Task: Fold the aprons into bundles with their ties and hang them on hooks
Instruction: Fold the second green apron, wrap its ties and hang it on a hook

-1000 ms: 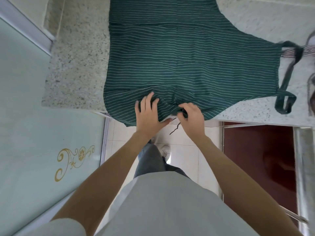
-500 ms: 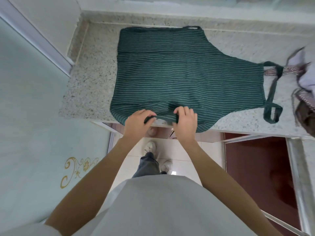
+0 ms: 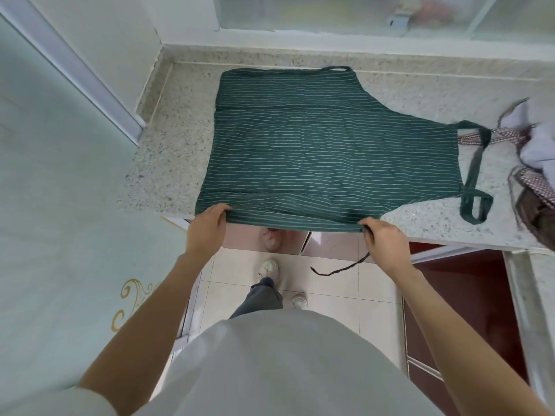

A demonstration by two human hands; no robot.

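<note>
Hands (image 3: 207, 228) (image 3: 386, 241) now spread apart, gripping apron (image 3: 315, 151) hem

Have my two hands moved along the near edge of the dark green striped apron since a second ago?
Yes. The left hand and right hand have spread apart along the dark green striped apron's near hem, out toward its corners.

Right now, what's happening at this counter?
A person is folding a green striped apron spread flat on a speckled stone counter. The left hand and right hand each grip its near edge, set apart. A thin tie dangles below the right hand. More cloth lies at right.
</note>
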